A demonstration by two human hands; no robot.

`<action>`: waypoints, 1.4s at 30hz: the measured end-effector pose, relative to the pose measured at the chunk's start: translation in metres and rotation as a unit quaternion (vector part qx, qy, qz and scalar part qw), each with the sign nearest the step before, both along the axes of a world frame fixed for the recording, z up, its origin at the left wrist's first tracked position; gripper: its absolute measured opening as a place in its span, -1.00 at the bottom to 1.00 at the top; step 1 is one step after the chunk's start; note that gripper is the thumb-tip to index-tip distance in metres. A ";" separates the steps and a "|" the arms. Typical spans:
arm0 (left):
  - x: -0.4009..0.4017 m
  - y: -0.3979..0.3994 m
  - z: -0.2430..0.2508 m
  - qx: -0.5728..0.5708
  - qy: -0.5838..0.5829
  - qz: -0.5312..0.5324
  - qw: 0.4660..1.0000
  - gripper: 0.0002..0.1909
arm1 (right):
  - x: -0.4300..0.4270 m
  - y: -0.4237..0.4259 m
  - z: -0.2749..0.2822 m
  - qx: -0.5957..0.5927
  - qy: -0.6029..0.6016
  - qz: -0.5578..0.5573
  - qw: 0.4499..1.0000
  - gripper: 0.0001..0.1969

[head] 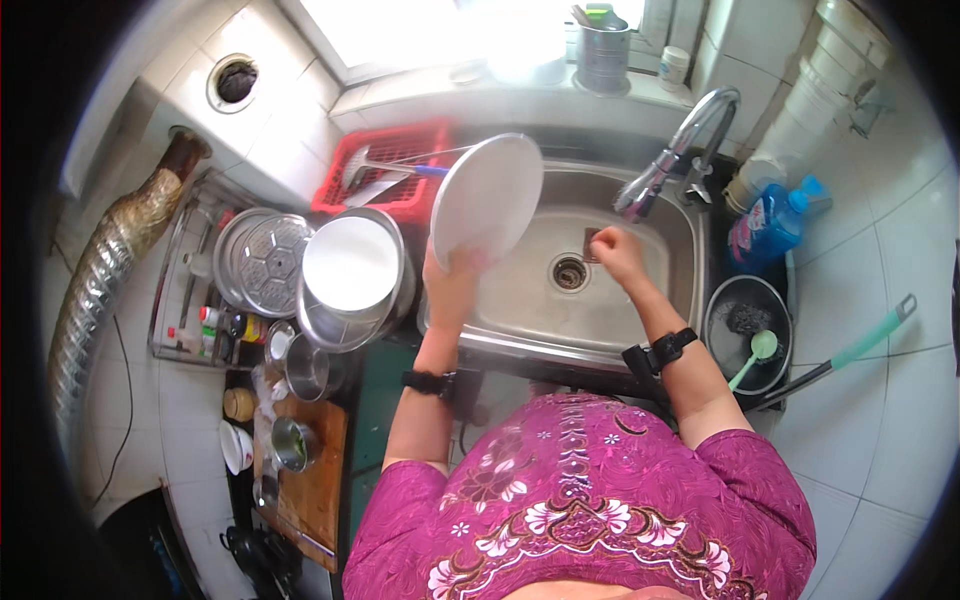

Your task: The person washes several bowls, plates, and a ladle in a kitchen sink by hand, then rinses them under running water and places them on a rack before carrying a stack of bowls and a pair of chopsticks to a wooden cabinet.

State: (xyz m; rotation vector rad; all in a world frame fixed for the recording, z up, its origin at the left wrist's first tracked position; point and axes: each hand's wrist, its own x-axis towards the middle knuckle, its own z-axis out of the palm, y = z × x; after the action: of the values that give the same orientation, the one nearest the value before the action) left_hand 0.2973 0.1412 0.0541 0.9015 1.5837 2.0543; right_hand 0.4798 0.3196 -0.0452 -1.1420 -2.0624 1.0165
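My left hand point(451, 289) grips the lower edge of a white plate point(487, 199), which is tilted up on its side over the left part of the steel sink point(517, 311). Over the basin, below the faucet's spray head point(637, 191), my right hand point(621, 259) has its fingers curled. A small brown square point(591, 245) shows beside those fingers; whether they hold it cannot be told. The round drain point(569, 273) lies in the basin floor, left of my right hand. No water stream is plain under the faucet.
A red plastic basket point(337, 184) with utensils stands behind stacked steel pots, one holding a white dish point(352, 264). Right of the sink are a blue pump bottle point(769, 225) and a bowl point(720, 352) with steel wool and a green spoon. A wooden cutting board point(319, 480) lies left.
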 end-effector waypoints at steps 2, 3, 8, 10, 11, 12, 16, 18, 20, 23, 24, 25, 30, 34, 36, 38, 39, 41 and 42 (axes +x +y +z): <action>-0.005 -0.002 -0.012 -0.056 0.050 -0.003 0.997 -0.69 | 0.032 0.026 0.003 0.057 0.002 -0.120 0.991 -0.84; -0.005 0.001 -0.017 -0.111 0.101 -0.006 0.989 -0.66 | 0.052 0.047 0.006 0.063 0.008 -0.179 0.982 -0.82; 0.005 0.022 -0.061 -0.242 -0.124 -0.121 0.955 -0.61 | 0.079 0.091 0.028 0.377 -0.143 -0.213 0.890 -0.62; 0.019 0.026 -0.056 -0.255 -0.208 -0.181 0.927 -0.58 | 0.086 0.099 0.022 0.361 -0.153 -0.177 0.903 -0.61; 0.028 0.031 -0.052 -0.231 -0.238 -0.199 0.922 -0.57 | 0.091 0.104 0.020 0.345 -0.163 -0.148 0.912 -0.59; 0.033 0.033 -0.040 -0.247 -0.235 -0.216 0.915 -0.57 | 0.094 0.106 0.017 0.362 -0.170 -0.173 0.900 -0.59; 0.020 0.023 -0.063 -0.186 -0.113 -0.140 0.966 -0.63 | 0.092 0.077 -0.004 0.240 -0.122 -0.144 0.952 -0.66; 0.002 0.000 -0.056 -0.163 0.016 -0.064 0.984 -0.64 | 0.084 0.061 -0.029 0.116 -0.102 -0.063 0.986 -0.73; -0.009 -0.027 -0.022 -0.138 -0.030 -0.047 0.989 -0.62 | 0.059 0.051 -0.041 0.058 -0.079 0.005 0.995 -0.75; -0.026 -0.064 0.001 -0.066 -0.121 0.038 0.990 -0.61 | -0.022 -0.027 0.015 -0.270 0.124 0.157 0.942 -0.75; -0.028 -0.070 0.013 -0.085 -0.130 0.056 0.986 -0.63 | -0.046 -0.048 0.040 -0.325 0.151 0.186 0.915 -0.73; -0.030 -0.076 0.012 -0.066 -0.113 0.087 0.988 -0.68 | -0.067 -0.066 0.058 -0.333 0.150 0.209 0.907 -0.73; -0.042 -0.102 0.037 0.033 -0.081 0.211 0.974 -0.79 | -0.147 -0.105 0.085 -0.355 0.201 0.334 0.850 -0.69; -0.100 -0.176 0.054 -0.067 0.075 0.364 0.926 -0.78 | -0.166 -0.132 0.095 -0.358 0.150 0.352 0.852 -0.71; -0.129 -0.219 0.066 -0.179 0.243 0.379 0.875 -0.79 | -0.174 -0.135 0.080 -0.333 0.131 0.318 0.878 -0.72; -0.163 -0.238 0.058 -0.163 0.324 0.438 0.822 -0.77 | -0.184 -0.136 0.068 -0.304 0.112 0.290 0.901 -0.72; -0.176 -0.243 0.058 -0.195 0.324 0.448 0.810 -0.76 | -0.189 -0.136 0.064 -0.301 0.112 0.270 0.908 -0.74; -0.194 -0.240 0.054 -0.241 0.347 0.418 0.804 -0.75 | -0.197 -0.140 0.057 -0.293 0.109 0.249 0.917 -0.76; -0.201 -0.236 0.049 -0.287 0.344 0.411 0.794 -0.78 | -0.199 -0.144 0.052 -0.287 0.103 0.238 0.922 -0.78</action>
State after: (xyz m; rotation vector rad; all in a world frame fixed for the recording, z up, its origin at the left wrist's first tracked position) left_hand 0.0964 -0.0950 0.1031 0.8250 3.2303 1.4668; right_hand 0.2811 0.1757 0.0073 -0.7317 -1.9604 1.9860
